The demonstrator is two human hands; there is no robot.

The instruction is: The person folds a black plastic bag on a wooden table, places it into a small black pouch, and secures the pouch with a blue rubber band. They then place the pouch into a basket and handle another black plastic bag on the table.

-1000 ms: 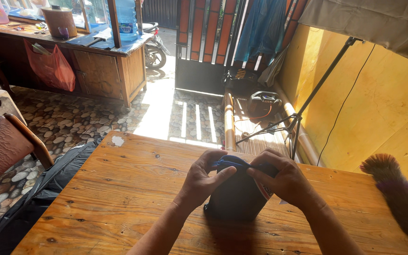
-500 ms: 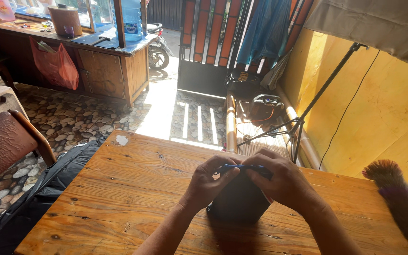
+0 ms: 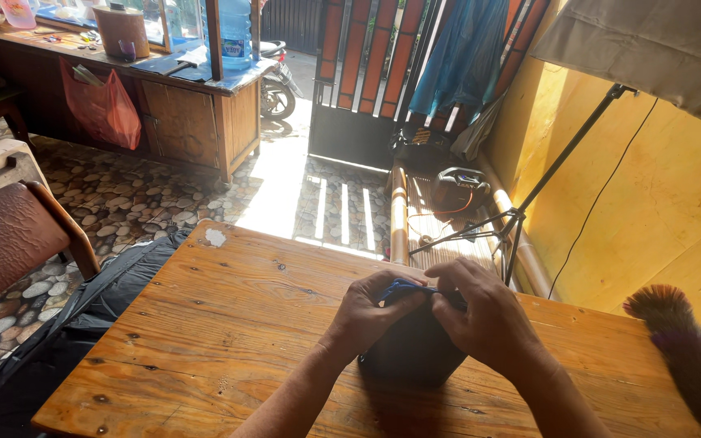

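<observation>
Pinching at the top of a dark pouch [image 3: 415,357] with both hands, close to the near edge of the wooden table [image 3: 229,324], right of its middle

Standing upright on the boards, pouch gripped from 2 sides

Left hand [image 3: 371,312] curled, thumb and forefinger closed on a thin blue strip [image 3: 403,288] along the pouch's mouth

Right hand [image 3: 488,320] curled over the same rim, fingertips pressed together on it, exact grip hidden behind the knuckles

Compared with half a second ago, hardly moved: same 2 hands on the same rim, blue strip showing a little more toward the left hand; by judgement, fiddling at the mouth of the pouch under way, not finished

Lying along the table's right edge, a brown feather duster [image 3: 683,349], well apart from the hands

Hanging from the front of the wooden counter [image 3: 196,122] at upper left, a red plastic bag [image 3: 107,109], slack and crumpled

Standing on the counter's right end, a tall blue water bottle [image 3: 235,32] with a pale label band; left of it a round brown woven container [image 3: 121,28]; print too small to tell
</observation>
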